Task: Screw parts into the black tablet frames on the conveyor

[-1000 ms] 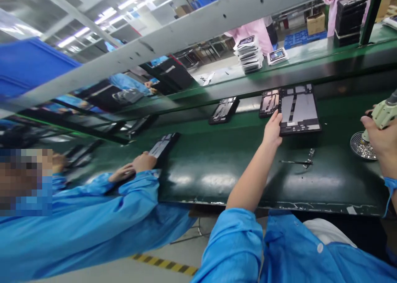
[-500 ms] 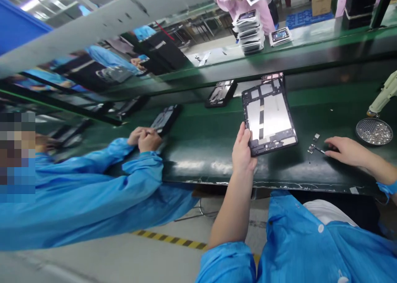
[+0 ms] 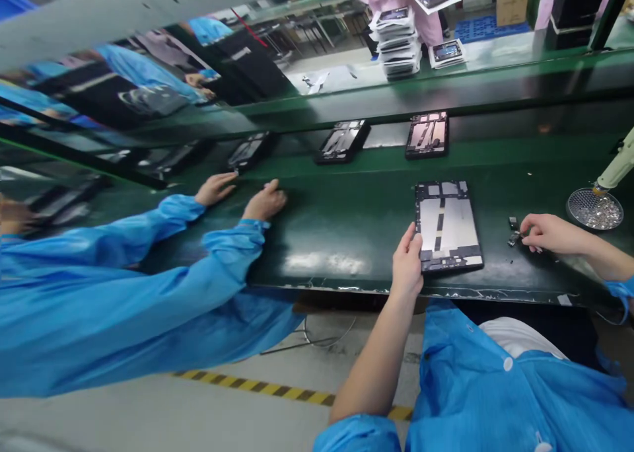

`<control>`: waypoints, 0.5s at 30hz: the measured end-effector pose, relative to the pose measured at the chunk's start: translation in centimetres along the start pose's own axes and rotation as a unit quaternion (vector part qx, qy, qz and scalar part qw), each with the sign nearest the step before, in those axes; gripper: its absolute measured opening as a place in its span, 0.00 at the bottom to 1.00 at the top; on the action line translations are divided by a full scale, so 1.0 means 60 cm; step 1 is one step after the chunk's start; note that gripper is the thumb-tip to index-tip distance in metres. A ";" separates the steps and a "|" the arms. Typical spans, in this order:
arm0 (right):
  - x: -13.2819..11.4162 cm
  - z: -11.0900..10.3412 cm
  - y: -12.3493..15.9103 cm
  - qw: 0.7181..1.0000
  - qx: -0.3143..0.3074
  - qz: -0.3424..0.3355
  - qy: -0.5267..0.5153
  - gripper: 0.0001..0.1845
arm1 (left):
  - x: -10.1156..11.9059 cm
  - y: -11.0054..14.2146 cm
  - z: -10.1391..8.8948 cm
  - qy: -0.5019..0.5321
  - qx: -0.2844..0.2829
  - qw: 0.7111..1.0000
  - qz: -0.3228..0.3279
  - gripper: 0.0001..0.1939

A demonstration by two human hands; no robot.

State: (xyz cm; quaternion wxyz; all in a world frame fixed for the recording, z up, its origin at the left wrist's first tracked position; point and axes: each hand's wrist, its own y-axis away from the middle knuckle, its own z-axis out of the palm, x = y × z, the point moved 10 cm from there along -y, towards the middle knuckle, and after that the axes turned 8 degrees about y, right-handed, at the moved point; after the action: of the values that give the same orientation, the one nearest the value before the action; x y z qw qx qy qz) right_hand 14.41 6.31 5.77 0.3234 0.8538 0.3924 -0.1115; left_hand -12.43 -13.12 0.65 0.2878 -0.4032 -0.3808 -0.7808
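A dark tablet frame (image 3: 448,224) with silver panels lies flat near the front edge of the green conveyor belt (image 3: 347,217). My left hand (image 3: 407,265) grips its near left corner, fingers closed on the edge. My right hand (image 3: 549,232) rests on the belt to the right of the frame, fingers pinched on a small dark part (image 3: 513,232). A round dish of screws (image 3: 594,209) sits further right, with an electric screwdriver (image 3: 617,166) standing tip-down over it.
A co-worker in blue sleeves on my left has both hands (image 3: 242,197) on the belt near another frame (image 3: 249,151). Two more frames (image 3: 426,135) lie further back on the belt. Stacked trays (image 3: 399,42) stand on the far shelf, beside a person in pink.
My left hand has pulled the tablet frame from the back of the belt to the front edge. My right hand let go of the screwdriver and dropped to the small part.
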 end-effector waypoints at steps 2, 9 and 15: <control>0.012 -0.008 0.034 0.985 0.019 -0.012 -0.174 0.20 | -0.027 0.008 0.022 -0.015 -0.030 0.999 -0.009 0.31; 0.025 -0.045 0.154 0.875 0.077 -0.033 -0.477 0.26 | -0.091 0.038 0.148 -0.164 -0.173 0.971 0.006 0.32; 0.009 -0.066 0.177 0.941 0.102 -0.033 -0.322 0.24 | -0.085 0.072 0.251 -0.445 -0.308 0.821 0.184 0.26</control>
State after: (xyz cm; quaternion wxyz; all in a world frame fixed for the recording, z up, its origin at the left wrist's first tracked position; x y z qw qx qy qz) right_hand 22.39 4.07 13.47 0.3397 0.7876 0.2815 -0.4301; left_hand -0.39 -2.27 3.67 0.0861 -0.8368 -0.1255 -0.5259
